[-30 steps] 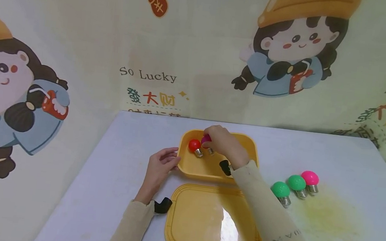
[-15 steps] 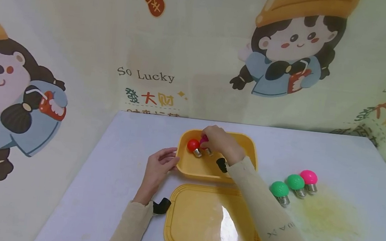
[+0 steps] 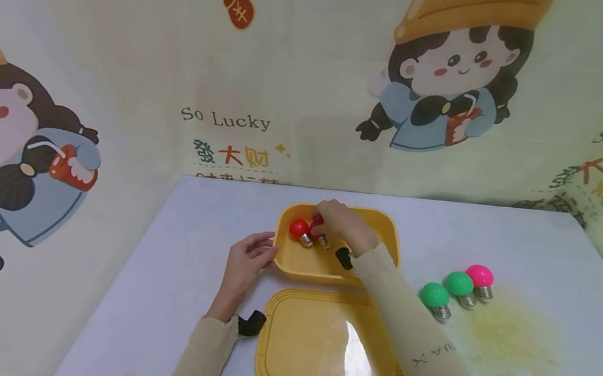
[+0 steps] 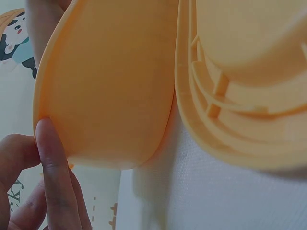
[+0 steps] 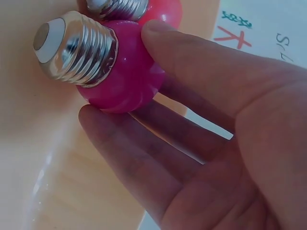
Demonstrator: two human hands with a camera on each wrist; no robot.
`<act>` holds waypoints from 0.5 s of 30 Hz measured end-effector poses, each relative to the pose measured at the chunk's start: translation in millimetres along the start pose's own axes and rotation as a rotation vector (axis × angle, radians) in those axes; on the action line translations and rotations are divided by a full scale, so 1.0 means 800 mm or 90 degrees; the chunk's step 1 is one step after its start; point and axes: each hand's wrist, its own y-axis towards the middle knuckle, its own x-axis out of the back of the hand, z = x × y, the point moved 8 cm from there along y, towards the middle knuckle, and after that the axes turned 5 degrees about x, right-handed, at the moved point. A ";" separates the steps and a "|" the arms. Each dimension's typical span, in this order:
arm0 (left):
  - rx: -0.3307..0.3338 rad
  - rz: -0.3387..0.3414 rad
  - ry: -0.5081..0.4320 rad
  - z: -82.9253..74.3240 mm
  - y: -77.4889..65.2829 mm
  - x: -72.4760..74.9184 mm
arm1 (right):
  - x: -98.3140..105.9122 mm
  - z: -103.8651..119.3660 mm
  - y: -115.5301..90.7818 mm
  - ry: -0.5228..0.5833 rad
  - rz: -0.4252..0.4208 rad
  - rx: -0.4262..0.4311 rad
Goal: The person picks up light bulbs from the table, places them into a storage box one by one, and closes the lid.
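Observation:
My right hand [image 3: 345, 224] reaches into the yellow plastic box [image 3: 306, 271]. Between thumb and fingers it pinches the round head of a magenta light bulb [image 5: 125, 72], whose silver screw base points away from the palm. Beside it in the box lies a red light bulb [image 3: 299, 229], touching or nearly touching the magenta one. My left hand [image 3: 247, 262] stays at the box's left end, its fingers [image 4: 50, 143] loosely bent and touching the outer wall. In the head view the right hand covers part of the magenta bulb.
Two green bulbs [image 3: 435, 294] and a pink bulb [image 3: 480, 275] lie in a slanting row on the white table [image 3: 155, 320], right of the box. A yellow lid [image 3: 331, 350] lies in front of the box. Patterned cloth [image 3: 311, 91] hangs behind.
The magenta bulb has shifted slightly within the box beside the red one, and more of its screw base shows. The left hand keeps its place; the head view has shifted slightly.

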 end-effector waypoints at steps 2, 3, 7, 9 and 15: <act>0.001 -0.003 -0.001 0.000 0.000 0.001 | 0.000 0.001 0.000 0.001 0.001 0.001; 0.001 -0.003 -0.001 0.000 0.000 0.001 | -0.001 0.001 -0.001 0.004 0.002 0.000; 0.004 -0.002 -0.001 0.001 -0.001 0.001 | -0.003 0.001 -0.003 0.018 0.009 -0.003; 0.005 -0.001 0.000 0.001 -0.002 0.001 | -0.004 0.001 -0.004 0.020 0.009 -0.001; -0.004 0.006 -0.011 0.001 -0.001 -0.002 | 0.002 0.002 -0.008 -0.003 -0.002 0.023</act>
